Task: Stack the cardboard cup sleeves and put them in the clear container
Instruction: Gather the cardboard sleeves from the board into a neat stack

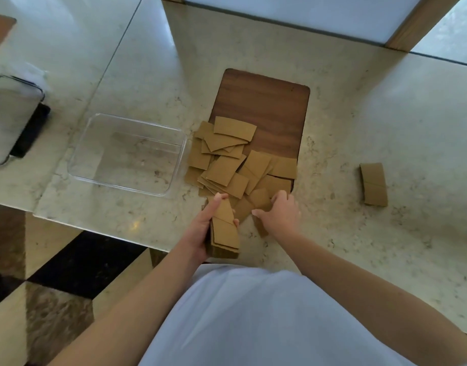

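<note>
The left hand [204, 228] grips a stack [224, 233] of flattened sleeves at the near edge of the counter [359, 247], thumb along the left side and fingertips curled over the right edge of the top sleeve. The right hand [281, 212] lies palm down on the near end of the loose pile [232, 165], fingers bent over the sleeves there; whether it actually pinches one I cannot tell. The pile sprawls over the near-left part of a wooden board [274, 112] and spills onto the stone at 7 o'clock from it. The clear container [95, 143] sits just beside the pile at 9 o'clock, with no sleeves inside. One lone sleeve [373, 184] lies well apart at 3 o'clock. A dark-rimmed tray [18, 83] sits at far 9 o'clock.
</note>
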`<state>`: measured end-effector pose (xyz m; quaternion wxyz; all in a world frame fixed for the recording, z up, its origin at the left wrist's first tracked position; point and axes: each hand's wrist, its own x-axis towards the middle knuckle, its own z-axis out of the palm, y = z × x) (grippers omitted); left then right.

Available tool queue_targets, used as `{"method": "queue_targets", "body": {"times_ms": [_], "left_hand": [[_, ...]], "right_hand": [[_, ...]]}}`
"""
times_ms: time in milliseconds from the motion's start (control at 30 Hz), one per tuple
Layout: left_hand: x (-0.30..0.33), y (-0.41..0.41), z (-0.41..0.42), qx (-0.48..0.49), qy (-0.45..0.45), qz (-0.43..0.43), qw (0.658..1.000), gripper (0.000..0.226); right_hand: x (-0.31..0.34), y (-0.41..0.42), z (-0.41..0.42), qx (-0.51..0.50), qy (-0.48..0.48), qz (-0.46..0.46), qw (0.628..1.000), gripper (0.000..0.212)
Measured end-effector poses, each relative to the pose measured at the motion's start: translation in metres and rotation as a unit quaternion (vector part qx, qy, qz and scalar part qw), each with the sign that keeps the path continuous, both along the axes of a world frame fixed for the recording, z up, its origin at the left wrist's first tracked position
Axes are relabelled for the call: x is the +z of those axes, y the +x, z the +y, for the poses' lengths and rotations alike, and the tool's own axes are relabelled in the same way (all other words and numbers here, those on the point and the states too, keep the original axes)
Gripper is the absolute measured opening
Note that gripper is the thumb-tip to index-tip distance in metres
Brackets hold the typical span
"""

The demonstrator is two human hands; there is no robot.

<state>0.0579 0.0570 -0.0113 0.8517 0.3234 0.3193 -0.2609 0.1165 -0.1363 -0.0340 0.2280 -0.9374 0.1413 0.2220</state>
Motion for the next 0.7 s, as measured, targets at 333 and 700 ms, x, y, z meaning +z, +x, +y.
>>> {"method": "queue_targets", "body": {"times_ms": [333,700], "left_hand": [[0.005,0.004,-0.009,-0.006,0.035,0.057,0.998,0.079],[0.022,0.008,-0.025,-0.119,-0.009,0.03,0.992,0.064]], "right_hand": [[0.032,-0.008,-0.053,-0.174,0.374,0.16,0.897,0.023],[0.097,0.007,-0.046,0.136,0.367,0.268,0.88,0.033]]}}
